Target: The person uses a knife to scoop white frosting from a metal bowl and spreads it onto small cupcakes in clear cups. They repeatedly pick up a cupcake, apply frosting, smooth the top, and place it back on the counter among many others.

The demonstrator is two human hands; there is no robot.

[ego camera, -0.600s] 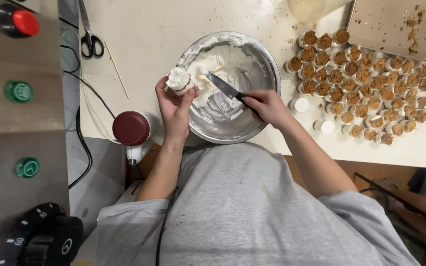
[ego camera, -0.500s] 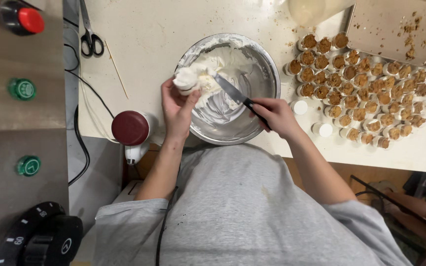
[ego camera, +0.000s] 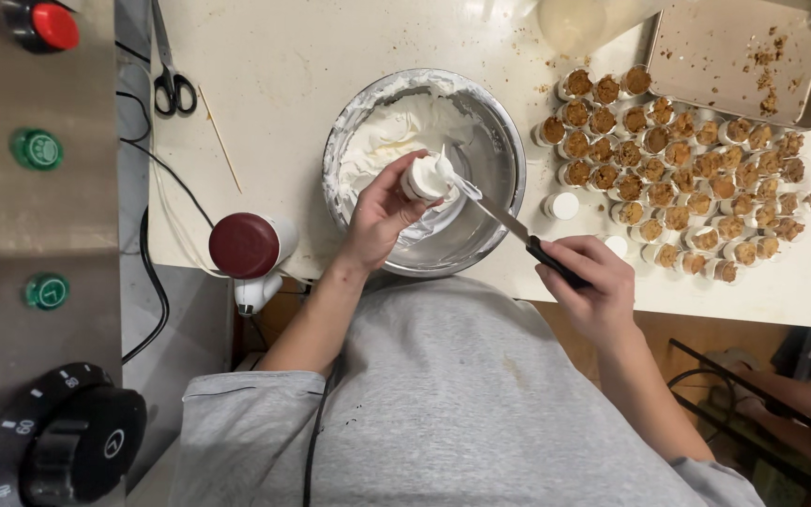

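Left hand [ego camera: 379, 214] fingers pinching a small cream-topped white cup [ego camera: 427, 176] over the round steel bowl of whipped cream [ego camera: 499, 141], right hand [ego camera: 586, 286] at four o'clock, fingers wrapped around a black-handled palette knife [ego camera: 509, 223] touching the cup, crumb-filled cups [ego camera: 678, 178] at three o'clock on the desk [ego camera: 274, 84]

Round black dial with white number markings [ego camera: 72, 451] at lower left of grey metal machine panel [ego camera: 35, 235], two round green symbol-marked buttons [ego camera: 38, 149] above it

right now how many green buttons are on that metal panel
2 green buttons: one in the upper half of the grey metal panel at the left, below the red button, and one lower down, above the black dial. None seems hidden.
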